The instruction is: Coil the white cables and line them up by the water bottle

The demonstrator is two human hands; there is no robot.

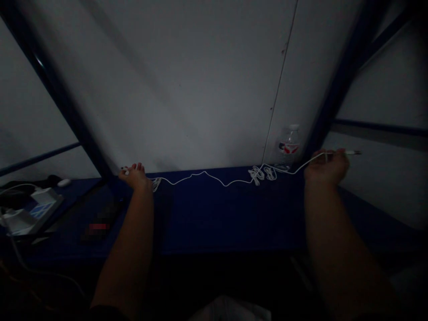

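A thin white cable (225, 184) stretches in loose waves between my two hands, above the blue surface. My right hand (327, 164) is closed on it, and a white plug end (353, 152) pokes out to the right of the fingers. On the other side, my left hand (133, 174) is closed round the cable's other part, with a small white piece showing at the fingertips. Coiled white cables (257, 174) lie at the back edge between the hands, and another coil (155, 183) lies just right of my left wrist.
A clear plastic bottle (288, 147) with a red and white label stands at the back right. White power strip and adapters (42, 209) sit at the far left, near a dark phone-like object (100, 223). Blue metal posts (63, 104) flank the blue tabletop (234, 218). The scene is dim.
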